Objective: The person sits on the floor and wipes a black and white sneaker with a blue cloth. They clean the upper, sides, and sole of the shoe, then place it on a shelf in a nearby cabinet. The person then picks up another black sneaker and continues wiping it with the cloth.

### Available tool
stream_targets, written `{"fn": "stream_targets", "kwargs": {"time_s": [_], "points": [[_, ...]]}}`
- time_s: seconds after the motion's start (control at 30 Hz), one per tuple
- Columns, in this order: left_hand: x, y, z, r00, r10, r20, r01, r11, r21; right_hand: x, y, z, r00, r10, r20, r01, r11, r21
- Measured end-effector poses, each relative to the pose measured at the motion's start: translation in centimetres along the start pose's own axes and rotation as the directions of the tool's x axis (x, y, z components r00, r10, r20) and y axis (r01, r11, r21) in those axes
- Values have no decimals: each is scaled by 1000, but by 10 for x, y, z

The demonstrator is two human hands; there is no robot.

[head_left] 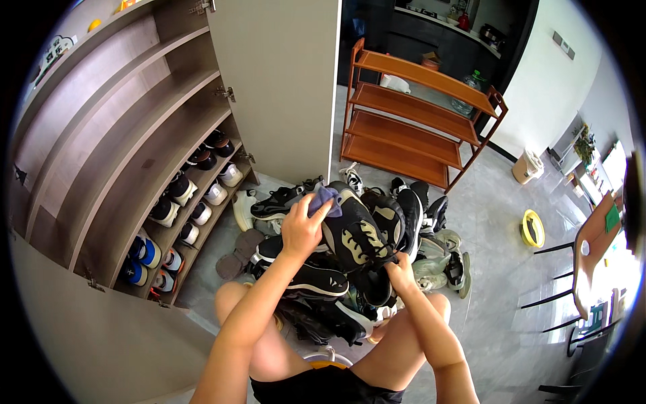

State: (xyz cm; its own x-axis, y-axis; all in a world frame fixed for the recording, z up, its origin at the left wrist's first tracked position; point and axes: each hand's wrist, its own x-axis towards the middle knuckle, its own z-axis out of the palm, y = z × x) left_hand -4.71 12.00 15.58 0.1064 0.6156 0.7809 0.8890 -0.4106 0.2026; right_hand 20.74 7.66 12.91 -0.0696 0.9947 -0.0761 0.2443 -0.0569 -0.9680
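A black sneaker with cream laces [346,236] is held up over a heap of shoes between my knees, its toe pointing away from me. At its collar, my right hand [402,273] is closed on the shoe. My left hand [301,227] grips a bunched purple-grey cloth [325,200], which rests against the sneaker's toe. Under and around it lie several more shoes, among them a black shoe with a white sole edge [316,279] and pale green sneakers [431,262]. The lower part of the heap is partly hidden.
An open shoe cabinet [128,135] stands at the left, with several shoes on its lower shelves and its door [276,87] swung out. Beyond the heap is a brown wooden rack [404,135]. A yellow basin [532,229], a bin [527,166] and a chair [585,256] are to the right.
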Motion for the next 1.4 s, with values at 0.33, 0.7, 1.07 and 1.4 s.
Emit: {"fn": "stream_targets", "kwargs": {"time_s": [0.33, 0.7, 1.07, 1.4], "points": [[-49, 94, -13, 968, 212, 136, -97, 812, -576, 19, 30, -8, 978, 190, -88, -166, 959, 230], [-9, -8, 8, 994, -107, -2, 106, 989, -107, 3, -4, 4, 961, 263, -85, -230, 932, 280], [-60, 98, -14, 965, 245, 96, -145, 799, -584, 28, 35, -12, 827, 553, 103, -471, 580, 665], [-8, -25, 12, 980, -201, -8, 200, 977, -69, 5, 17, -8, 967, 199, 158, -213, 974, 77]]}}
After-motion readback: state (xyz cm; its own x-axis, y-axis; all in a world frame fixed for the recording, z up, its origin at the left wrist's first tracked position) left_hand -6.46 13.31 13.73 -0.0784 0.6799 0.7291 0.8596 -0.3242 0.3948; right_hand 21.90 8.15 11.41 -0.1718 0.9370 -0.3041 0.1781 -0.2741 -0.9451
